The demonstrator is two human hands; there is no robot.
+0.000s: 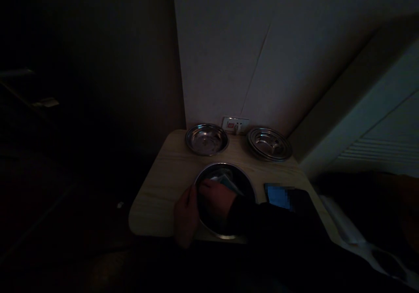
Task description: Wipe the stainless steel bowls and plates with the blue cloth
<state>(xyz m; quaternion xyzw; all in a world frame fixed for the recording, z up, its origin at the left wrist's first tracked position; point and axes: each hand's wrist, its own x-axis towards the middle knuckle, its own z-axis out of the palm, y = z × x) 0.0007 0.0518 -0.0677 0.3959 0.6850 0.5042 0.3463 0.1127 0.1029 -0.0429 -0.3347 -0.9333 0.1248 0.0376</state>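
Note:
A round metal basin (225, 236) sits near the front edge of the small wooden table. My left hand (186, 216) is closed on the basin's left rim, fingers pointing upward. Inside the basin is my right hand (218, 197), its fingers bent together close to the left inner wall. Beside and beyond these fingers lies a crumpled whitish and greenish piece (227, 180), cloth or plastic, I cannot tell which. Dim light and the hand itself hide what the right fingers grip. A dark sleeve covers the right forearm.
A shallow metal dish (206, 141) and a stack of metal dishes (269, 144) stand at the table's (157, 197) back, by a wall socket (235, 125) with a plug in it. Right of the basin lies a phone (279, 197) with a lit screen. A wall rises behind.

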